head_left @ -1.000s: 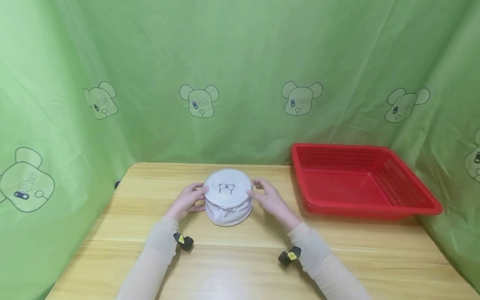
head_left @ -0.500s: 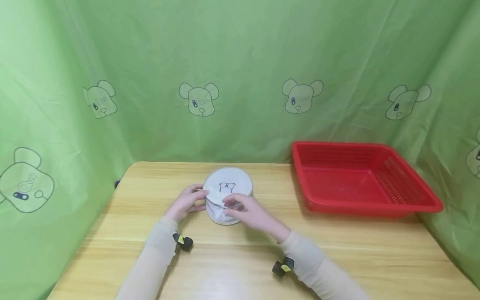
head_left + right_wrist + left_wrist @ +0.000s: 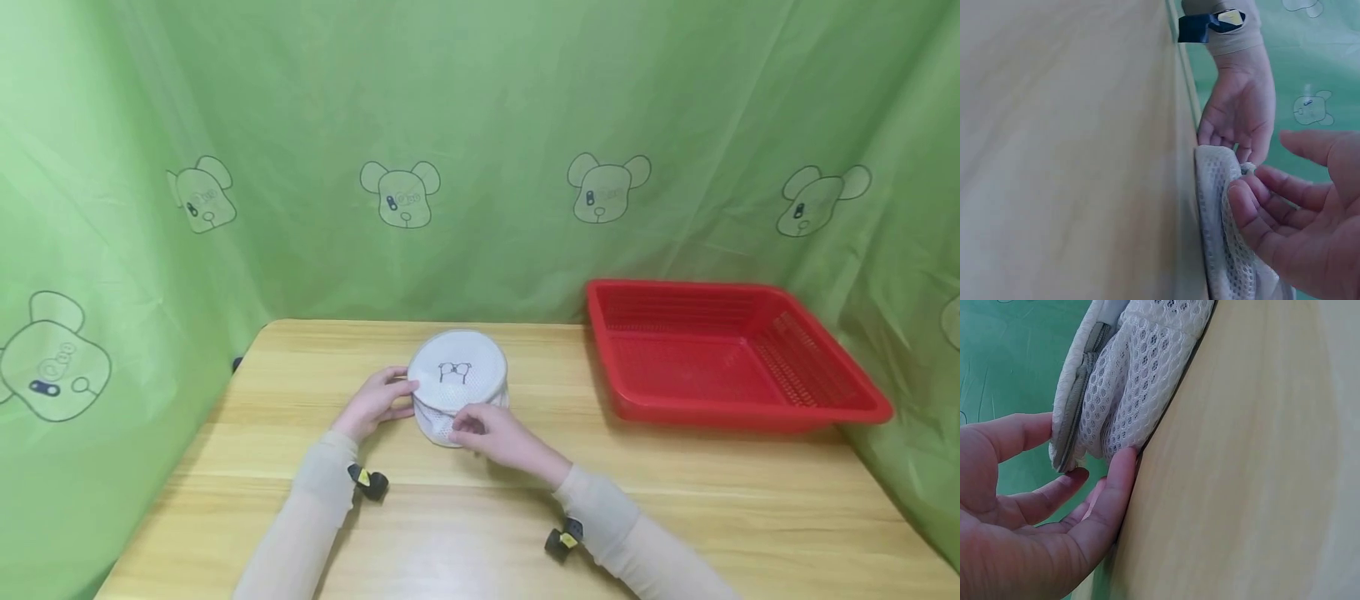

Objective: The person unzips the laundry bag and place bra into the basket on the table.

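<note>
A round white mesh laundry bag with a bear-like face on its flat top sits upright on the wooden table, its soft mesh side folded low. My left hand grips its left edge, thumb over the top rim and fingers below. Along that rim runs a grey zipper band in the left wrist view. At the front of the bag, my right hand has curled fingers, thumb and fingertip close together at the zipper. The right wrist view shows these fingertips right at the rim; the zipper pull is mostly hidden by them.
A large red plastic basket with slotted walls stands at the right of the wooden table. Green curtains with printed bear heads hang behind and on both sides.
My right hand has left the bag's right edge and come round to its front, at the zipper, then settled slightly lower. My left hand keeps its hold on the left edge.
</note>
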Demonstrator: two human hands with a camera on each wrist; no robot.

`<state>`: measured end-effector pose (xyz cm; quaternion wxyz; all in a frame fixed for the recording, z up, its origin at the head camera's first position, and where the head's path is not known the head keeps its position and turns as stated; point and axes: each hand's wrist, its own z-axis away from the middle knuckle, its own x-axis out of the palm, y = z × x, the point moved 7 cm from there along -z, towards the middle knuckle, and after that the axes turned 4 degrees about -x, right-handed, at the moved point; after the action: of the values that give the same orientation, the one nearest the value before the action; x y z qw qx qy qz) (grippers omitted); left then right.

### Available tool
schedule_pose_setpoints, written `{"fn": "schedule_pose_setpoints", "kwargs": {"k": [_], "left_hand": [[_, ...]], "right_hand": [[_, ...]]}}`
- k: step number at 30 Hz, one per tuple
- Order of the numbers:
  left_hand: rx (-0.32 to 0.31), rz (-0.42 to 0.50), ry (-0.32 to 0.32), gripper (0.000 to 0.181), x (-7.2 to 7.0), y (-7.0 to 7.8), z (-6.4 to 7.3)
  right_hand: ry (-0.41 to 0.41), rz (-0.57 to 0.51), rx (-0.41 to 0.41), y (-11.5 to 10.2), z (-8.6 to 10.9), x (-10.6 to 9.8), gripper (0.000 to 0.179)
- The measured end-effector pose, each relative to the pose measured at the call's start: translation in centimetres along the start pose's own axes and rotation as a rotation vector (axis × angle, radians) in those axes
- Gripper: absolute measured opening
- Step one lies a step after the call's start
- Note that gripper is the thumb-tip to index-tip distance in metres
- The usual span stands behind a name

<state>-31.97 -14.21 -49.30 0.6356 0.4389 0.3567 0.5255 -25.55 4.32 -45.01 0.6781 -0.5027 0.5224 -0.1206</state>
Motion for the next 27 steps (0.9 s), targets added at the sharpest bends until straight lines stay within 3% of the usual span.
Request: {"fn": "schedule_pose_setpoints", "kwargs": {"k": [7,12,22,27], "left_hand": [[-0.001,-0.007,0.003,0.055,0.0,-0.2,-0.1],[0.007,-0.009,0.01,0.056,-0.1,0.0,0.0],[0.009,-0.013,0.011,0.053,0.0,-0.1,-0.1],[0.011,-0.016,-0.016,0.039,0.1,0.0,0.1]], "right_hand": [[0.074,-0.036,0.115,1.6,-0.1,-0.5,0.019],[0.083,-0.021,0.165,1.9,-0.2,-0.8,0.022],[0.063,-0.011,0.189,2.2,-0.3,-0.7,0.018],[0.055,-0.022,0.193,2.0,-0.3,-0.8,0.018]]}}
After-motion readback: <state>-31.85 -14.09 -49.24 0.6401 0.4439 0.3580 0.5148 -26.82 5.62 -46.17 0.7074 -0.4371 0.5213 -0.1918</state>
